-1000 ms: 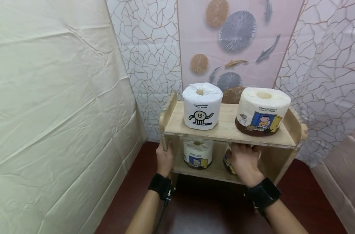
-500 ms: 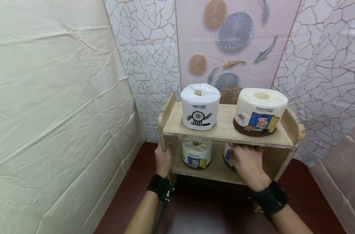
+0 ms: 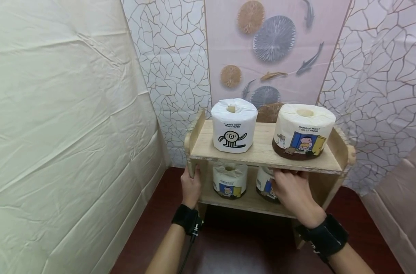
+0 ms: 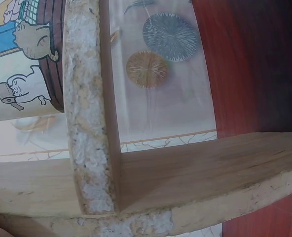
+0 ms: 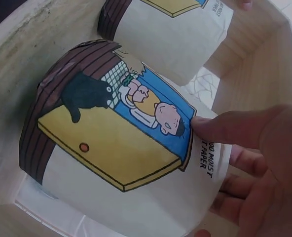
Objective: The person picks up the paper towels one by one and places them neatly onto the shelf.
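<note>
My left hand (image 3: pixel 191 188) grips the left side panel (image 3: pixel 193 139) of a small two-tier wooden shelf; in the left wrist view only a sliver of it shows at the lower left corner. Under the upper board, my right hand (image 3: pixel 293 192) reaches to a wrapped toilet paper roll (image 3: pixel 265 185) on the lower tier. The right wrist view has my thumb (image 5: pixel 220 126) on the front of that roll (image 5: pixel 131 143), with the fingers round its top end. Another toilet paper roll (image 3: pixel 230 180) stands to its left on the same tier.
On the upper board (image 3: pixel 264 146) stand a white toilet paper roll (image 3: pixel 233 127) at left and a cream, brown-based toilet paper roll (image 3: pixel 303 131) at right. The shelf stands on a dark red tabletop (image 3: pixel 228 251). Fabric walls (image 3: pixel 91 125) enclose the left, back and right.
The right forearm and wrist have swung to the right. The roll in my right hand has shifted left, nearer the other lower roll. The left hand keeps its grip on the panel.
</note>
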Available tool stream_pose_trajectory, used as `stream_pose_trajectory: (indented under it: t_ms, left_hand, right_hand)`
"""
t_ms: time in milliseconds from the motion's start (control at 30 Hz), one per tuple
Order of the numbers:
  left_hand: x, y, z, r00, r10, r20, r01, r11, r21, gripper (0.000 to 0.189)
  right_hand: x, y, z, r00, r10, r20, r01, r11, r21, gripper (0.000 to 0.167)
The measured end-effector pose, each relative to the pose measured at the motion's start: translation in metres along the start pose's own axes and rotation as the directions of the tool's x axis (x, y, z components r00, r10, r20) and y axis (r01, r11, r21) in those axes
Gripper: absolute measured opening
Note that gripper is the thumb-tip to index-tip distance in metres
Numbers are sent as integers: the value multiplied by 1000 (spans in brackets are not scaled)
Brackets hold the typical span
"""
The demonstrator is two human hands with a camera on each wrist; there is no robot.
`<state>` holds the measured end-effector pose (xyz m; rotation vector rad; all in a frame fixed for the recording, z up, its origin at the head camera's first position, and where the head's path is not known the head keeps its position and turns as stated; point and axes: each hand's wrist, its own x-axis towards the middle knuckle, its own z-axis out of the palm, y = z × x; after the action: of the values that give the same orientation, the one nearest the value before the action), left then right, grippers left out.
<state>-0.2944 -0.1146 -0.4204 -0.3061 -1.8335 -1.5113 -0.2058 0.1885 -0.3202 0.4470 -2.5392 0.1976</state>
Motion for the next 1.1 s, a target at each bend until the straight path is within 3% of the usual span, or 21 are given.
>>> stream_pose_trajectory:
  t_ms: [133,333,400,533,633,933,1100]
  left_hand:
    - [0,14,-2,1000,11,-1,-11,1000,-9,35]
    - [0,26,-5,998,61,-2,-61,998,-24,30]
    - [0,26,-5,998,57,-3,-57,998,-26,30]
    - [-1,25,-5,999,41,0,-41,999,-26,32]
    - [-1,25,-4,1000,27,-1,-28,999,-22,34]
    - [-1,28,-5,1000,8,2,-8,1000,-23,34]
    - [0,10,-1,1000,-16,0,16,1000,-1,35]
  right_hand:
    - [-1,2,0,999,-39,-16,39,999,-17,15]
    - [-2,5,4,992,-101,-73,97,994,-55,12]
    - [-3,6,4,993,-99,-60,96,994,-51,8]
    - [-7,8,4,995,-91,-37,90,996,-28,31]
    - [-8,10,5,995,-95,-35,94,995,-23,37]
    - [-12,14,6,996,-80,-28,80,997,-12,34]
    - [-16,17,8,998,-65,-5,65,998,12,31]
